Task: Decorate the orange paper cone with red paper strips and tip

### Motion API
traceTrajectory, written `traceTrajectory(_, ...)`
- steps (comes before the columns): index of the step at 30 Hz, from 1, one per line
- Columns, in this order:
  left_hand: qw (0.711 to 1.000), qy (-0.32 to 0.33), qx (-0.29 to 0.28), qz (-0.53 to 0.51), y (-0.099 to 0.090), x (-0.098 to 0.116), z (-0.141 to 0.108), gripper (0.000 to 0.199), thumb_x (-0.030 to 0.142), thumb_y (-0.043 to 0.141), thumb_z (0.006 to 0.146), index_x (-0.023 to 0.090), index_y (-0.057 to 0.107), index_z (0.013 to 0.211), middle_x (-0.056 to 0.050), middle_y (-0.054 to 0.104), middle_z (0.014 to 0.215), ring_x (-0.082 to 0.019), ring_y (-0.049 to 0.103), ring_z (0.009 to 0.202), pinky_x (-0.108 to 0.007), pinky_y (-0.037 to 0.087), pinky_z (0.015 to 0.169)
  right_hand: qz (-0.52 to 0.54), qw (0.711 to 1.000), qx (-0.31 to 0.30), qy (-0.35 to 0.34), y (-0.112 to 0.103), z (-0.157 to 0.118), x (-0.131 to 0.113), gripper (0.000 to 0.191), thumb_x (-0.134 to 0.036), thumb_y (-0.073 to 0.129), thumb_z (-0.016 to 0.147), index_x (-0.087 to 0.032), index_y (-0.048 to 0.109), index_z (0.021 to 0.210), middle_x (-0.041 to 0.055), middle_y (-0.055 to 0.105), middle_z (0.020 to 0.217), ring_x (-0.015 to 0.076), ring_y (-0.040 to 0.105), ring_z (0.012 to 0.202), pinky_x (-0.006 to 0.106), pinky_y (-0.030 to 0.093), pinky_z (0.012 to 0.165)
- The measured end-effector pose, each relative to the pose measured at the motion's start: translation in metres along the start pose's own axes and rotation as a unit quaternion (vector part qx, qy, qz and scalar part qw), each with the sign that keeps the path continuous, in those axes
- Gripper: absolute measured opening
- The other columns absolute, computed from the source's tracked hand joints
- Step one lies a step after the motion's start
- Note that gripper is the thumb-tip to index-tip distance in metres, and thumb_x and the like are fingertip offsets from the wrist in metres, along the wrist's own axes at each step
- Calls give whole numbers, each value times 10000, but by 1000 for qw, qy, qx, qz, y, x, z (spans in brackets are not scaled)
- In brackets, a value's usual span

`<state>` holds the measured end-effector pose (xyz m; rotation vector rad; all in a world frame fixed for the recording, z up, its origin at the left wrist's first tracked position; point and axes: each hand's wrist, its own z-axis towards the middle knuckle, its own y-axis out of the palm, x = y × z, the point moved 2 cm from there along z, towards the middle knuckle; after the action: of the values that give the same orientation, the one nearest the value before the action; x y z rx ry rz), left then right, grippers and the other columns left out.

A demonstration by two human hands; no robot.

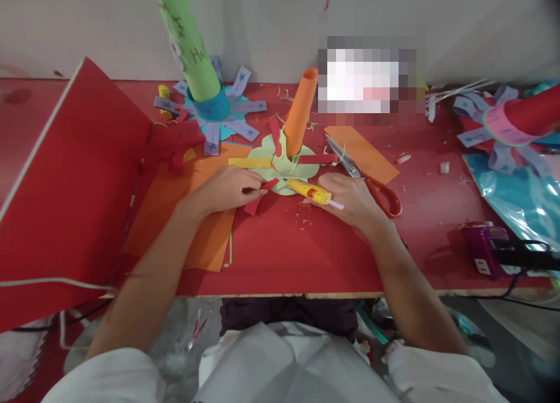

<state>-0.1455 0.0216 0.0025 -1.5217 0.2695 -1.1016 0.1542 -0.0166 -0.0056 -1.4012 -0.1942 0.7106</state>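
A rolled orange paper tube (pixel 301 111) stands, leaning slightly right, on a pale green flower-shaped paper base (pixel 262 147). Red strips and a yellow paper strip (pixel 249 163) spread out from the tube's foot. My left hand (pixel 230 190) pinches a short red paper strip (pixel 258 199) at the base's front left edge. In my right hand (pixel 343 196) is a yellow hot glue gun (pixel 310 191), a glue stick poking from its rear. Its nozzle points left, close to the base's front and the red strip.
Orange-handled scissors (pixel 380 196) lie right of my right hand, partly over orange paper (pixel 367 152). A green paper tube (pixel 196 59) on a blue base stands behind left. A red board (pixel 74 175) rises at left. A purple box (pixel 483 248) with black cables sits at right.
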Motion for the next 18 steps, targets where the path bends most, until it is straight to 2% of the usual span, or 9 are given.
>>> traceTrajectory(9,1000,3,-3,-4,1,-3,0,448,363,549,1072,193,517,659,2,610,707,-140,547,657,-302,320,637,5,1000,5,28,-6,-7,10,693,-850,268,1032,-240,500,797,51,598,764,205,519,693,340,226,611)
traceTrajectory(18,1000,0,3,-11,1,-2,0,432,373,565,1059,199,561,664,1,652,726,-145,604,691,-296,343,645,23,999,30,-10,-4,-6,4,594,-763,373,1069,-241,476,804,26,557,751,179,455,654,337,241,606)
